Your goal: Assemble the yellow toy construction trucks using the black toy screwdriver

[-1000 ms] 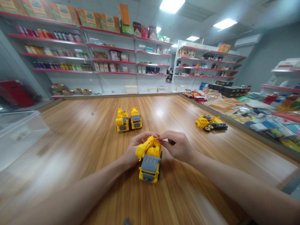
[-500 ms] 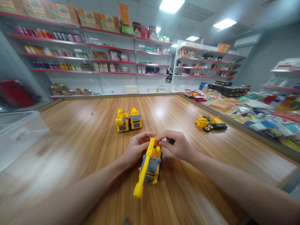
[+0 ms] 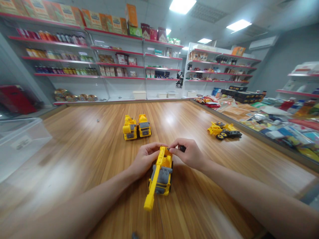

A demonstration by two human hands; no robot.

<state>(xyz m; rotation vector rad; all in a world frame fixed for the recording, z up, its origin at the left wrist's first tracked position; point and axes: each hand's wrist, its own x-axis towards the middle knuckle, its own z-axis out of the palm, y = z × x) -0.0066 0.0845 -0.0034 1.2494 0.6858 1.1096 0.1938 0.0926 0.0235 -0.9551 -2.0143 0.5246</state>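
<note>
A yellow and grey toy crane truck (image 3: 163,176) sits on the table close in front of me, its long boom slanting toward me. My left hand (image 3: 147,155) closes around the truck's far left side, with the fingertips behind the base of the boom. In a pinch, my right hand (image 3: 188,153) holds a small screwdriver (image 3: 182,148). Its dark handle shows behind the fingers, and its thin end points at the boom's base. The fingers partly hide the contact there.
Two yellow toy trucks (image 3: 137,127) stand side by side farther back. Yellow and black toy truck parts (image 3: 224,130) lie to the right. A clear plastic bin (image 3: 22,142) is at the left edge. A tiny metallic piece (image 3: 98,120) and a grey piece (image 3: 135,235) lie on the table.
The crane boom's near end has shifted slightly right. My right hand has turned a little around the screwdriver, and more of its thin end shows. Both hands stay at the truck.
</note>
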